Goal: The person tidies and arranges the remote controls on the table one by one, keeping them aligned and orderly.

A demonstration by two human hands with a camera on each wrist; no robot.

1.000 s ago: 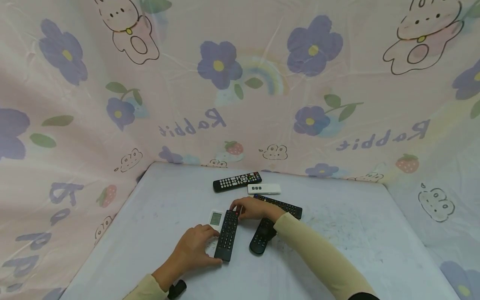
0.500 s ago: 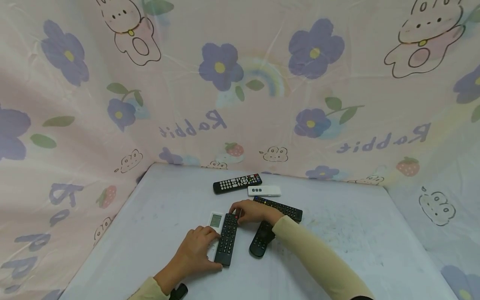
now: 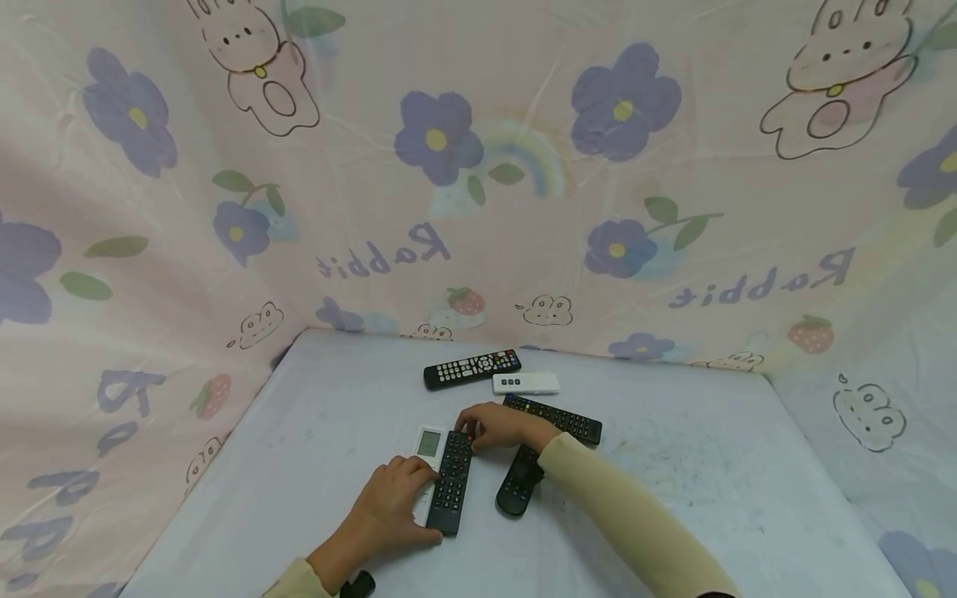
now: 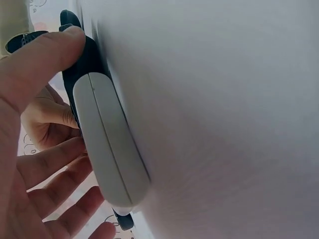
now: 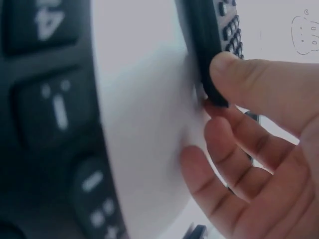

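Observation:
A black remote control [image 3: 449, 486] lies along the right side of a white remote control with a small screen [image 3: 429, 442], overlapping it in the head view. My left hand [image 3: 394, 504] reaches over the white remote. Its thumb touches the black remote's near end and its fingertips meet the black remote's left edge; in the left wrist view the fingers [image 4: 65, 172] spread behind the white casing [image 4: 110, 142]. At the far end of the black remote, my right hand [image 3: 499, 426] pinches the corner, thumb on one side, as the right wrist view shows.
A rounded black remote [image 3: 516, 490] and a long black remote [image 3: 571, 421] lie under or beside my right forearm. Farther back are a small white remote [image 3: 534, 384] and a black remote with white buttons [image 3: 467, 370]. Patterned cloth [image 3: 478, 208] walls the white table [image 3: 673, 465].
Everything sits slightly lower in the head view, as the camera has tilted a little. Both hands keep their places at the two ends of the black remote control.

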